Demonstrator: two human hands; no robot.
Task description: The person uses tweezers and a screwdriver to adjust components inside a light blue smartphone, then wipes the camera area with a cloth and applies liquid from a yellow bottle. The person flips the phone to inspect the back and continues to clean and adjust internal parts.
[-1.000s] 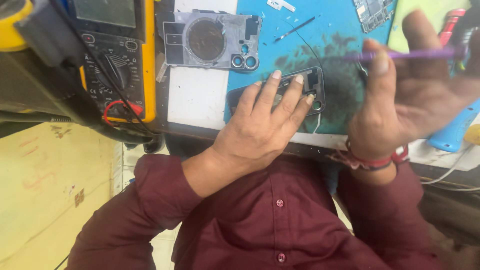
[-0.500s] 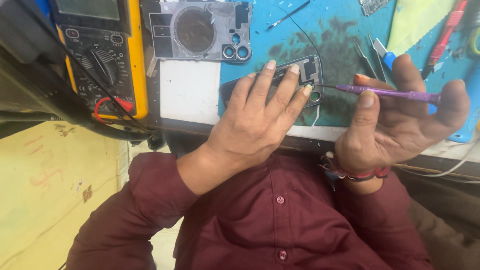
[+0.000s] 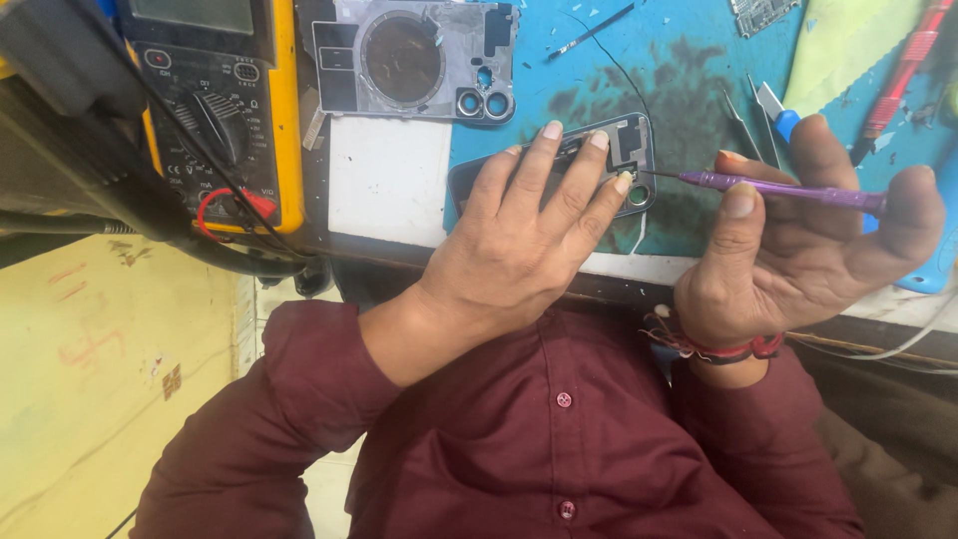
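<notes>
Near the worktop's front edge, the left hand lies flat on the opened phone; the right hand pinches a purple screwdriver, tip at the phone.

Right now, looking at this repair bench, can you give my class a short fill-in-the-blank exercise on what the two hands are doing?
1. The left hand presses down on the opened ____ lying on the blue mat.
2. The right hand holds a thin screwdriver whose colour is ____.
3. The meter at the bench's left edge has a ____ casing.
4. The person's shirt is dark ____.

Missing words: phone; purple; yellow; red
</notes>
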